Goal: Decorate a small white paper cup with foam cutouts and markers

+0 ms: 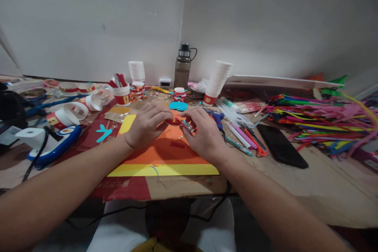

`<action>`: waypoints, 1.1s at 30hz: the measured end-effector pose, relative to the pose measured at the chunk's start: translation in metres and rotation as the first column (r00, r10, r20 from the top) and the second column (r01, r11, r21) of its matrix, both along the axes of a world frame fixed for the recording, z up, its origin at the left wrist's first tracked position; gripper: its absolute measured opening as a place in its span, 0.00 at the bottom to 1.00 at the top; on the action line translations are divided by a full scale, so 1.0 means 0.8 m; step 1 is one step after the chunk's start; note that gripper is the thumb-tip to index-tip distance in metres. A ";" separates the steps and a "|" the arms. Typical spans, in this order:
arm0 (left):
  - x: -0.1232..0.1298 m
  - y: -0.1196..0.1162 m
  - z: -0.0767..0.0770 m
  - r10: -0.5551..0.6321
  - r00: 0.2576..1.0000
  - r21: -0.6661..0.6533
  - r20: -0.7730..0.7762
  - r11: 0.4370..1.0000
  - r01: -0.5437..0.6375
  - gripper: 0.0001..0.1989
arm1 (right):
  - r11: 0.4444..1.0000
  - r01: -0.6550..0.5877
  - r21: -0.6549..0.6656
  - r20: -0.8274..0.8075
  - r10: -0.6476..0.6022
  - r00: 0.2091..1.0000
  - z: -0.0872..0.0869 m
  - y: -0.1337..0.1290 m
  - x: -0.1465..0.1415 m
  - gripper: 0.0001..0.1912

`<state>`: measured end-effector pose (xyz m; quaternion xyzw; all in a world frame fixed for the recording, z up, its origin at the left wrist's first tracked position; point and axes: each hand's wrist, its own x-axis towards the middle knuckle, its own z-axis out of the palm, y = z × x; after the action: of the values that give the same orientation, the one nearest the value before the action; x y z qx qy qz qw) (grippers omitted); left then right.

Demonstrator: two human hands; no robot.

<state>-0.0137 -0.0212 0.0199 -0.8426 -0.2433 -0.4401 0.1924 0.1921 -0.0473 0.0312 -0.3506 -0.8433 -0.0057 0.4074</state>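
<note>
My left hand pinches a small red piece that looks like paper, above the orange sheet. Fingers of my right hand are closed around a small silvery metal tool, whose exact kind I cannot make out. Its tip points toward the red piece; whether the two touch is unclear. Beneath both hands lies the orange sheet on a yellow sheet. A darker red scrap rests on the orange. Just beyond my fingers are blue discs.
Stacked paper cups, a bottle and a cup of red-handled tools stand at the back. To the right lie a glue gun, pens, a phone and pipe cleaners. A blue power strip sits left.
</note>
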 end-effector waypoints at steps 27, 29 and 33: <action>0.029 -0.004 -0.006 0.225 0.605 -0.645 0.763 0.324 0.693 0.15 | 0.907 0.076 -0.413 -0.248 -0.192 0.949 0.001 0.013 0.004 0.27; 0.031 -0.005 -0.006 0.219 0.594 -0.632 0.774 0.294 0.716 0.16 | 0.873 0.014 -0.488 -0.287 -0.176 0.942 0.000 0.014 0.002 0.26; 0.033 -0.007 -0.007 0.217 0.593 -0.632 0.775 0.241 0.737 0.19 | 0.806 -0.122 -0.580 -0.407 -0.157 0.900 0.000 0.015 0.001 0.25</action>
<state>0.0129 -0.0267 0.0146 -0.5480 -0.3377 -0.5349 -0.5473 0.1928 -0.0350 0.0314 -0.4599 -0.6861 0.3320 0.4555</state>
